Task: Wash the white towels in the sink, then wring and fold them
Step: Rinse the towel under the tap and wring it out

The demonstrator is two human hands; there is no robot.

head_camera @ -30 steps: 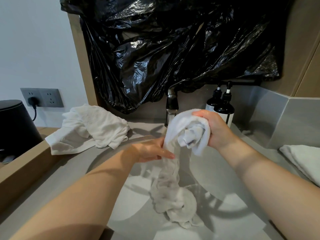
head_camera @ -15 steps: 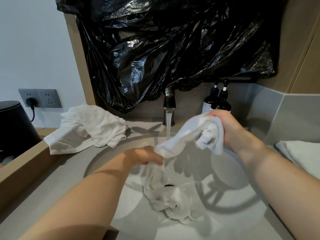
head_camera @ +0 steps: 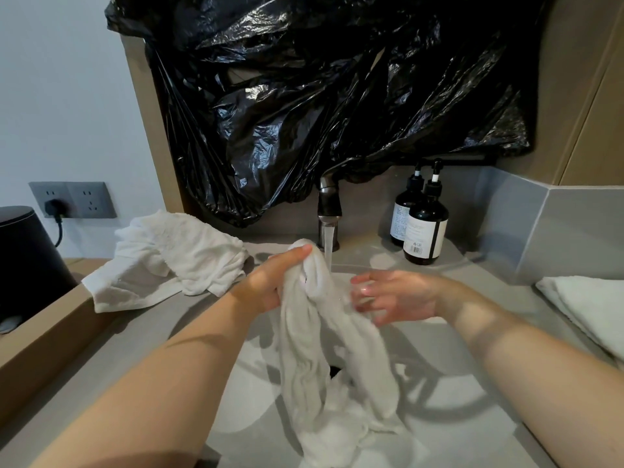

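Note:
A wet white towel (head_camera: 324,359) hangs in long folds over the grey sink basin (head_camera: 456,400), its lower end bunched on the basin floor. My left hand (head_camera: 270,282) grips its top end just under the running faucet (head_camera: 328,214). My right hand (head_camera: 391,295) is beside the towel on the right, fingers spread and wet, holding nothing. A second white towel (head_camera: 175,258) lies crumpled on the counter at the left. A folded white towel (head_camera: 587,305) lies on the counter at the right edge.
Two dark pump bottles (head_camera: 425,228) stand right of the faucet. Black plastic sheeting (head_camera: 320,96) covers the wall above. A black bin (head_camera: 27,258) and a wall socket (head_camera: 72,200) with a plug are at the left, beyond a wooden ledge (head_camera: 50,336).
My right hand has let go of the towel's upper end and opened. My left hand has risen and now holds the top of the towel under the water stream.

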